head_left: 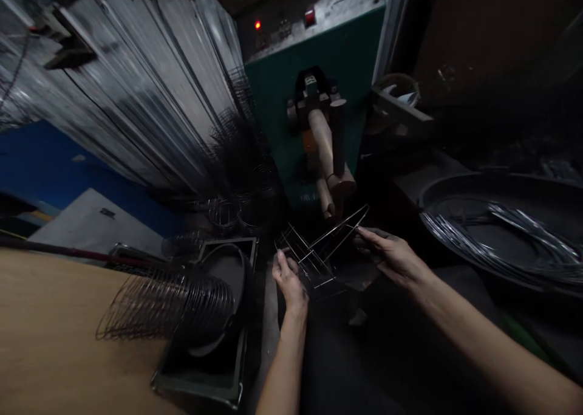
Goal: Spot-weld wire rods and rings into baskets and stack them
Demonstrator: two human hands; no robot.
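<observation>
A thin wire frame [314, 251] with several crossing rods is held between my two hands, just below the front of a green machine [273, 111]. My left hand [288, 275] has its fingers closed on the left end of the frame. With fingertips pinched, my right hand [387, 251] grips the raised right end of the same frame. Above the frame, two thick metal arms [325, 141] stick out of the machine. The finer parts of the frame are dark and blurred.
A stack of wire rings [168, 305] leans beside a dark round tub [228, 269] on a green-edged crate [241, 372] at left. At right, a wide black basin [428, 190] holds bent wires [537, 233]. A red light [257, 24] glows on the machine.
</observation>
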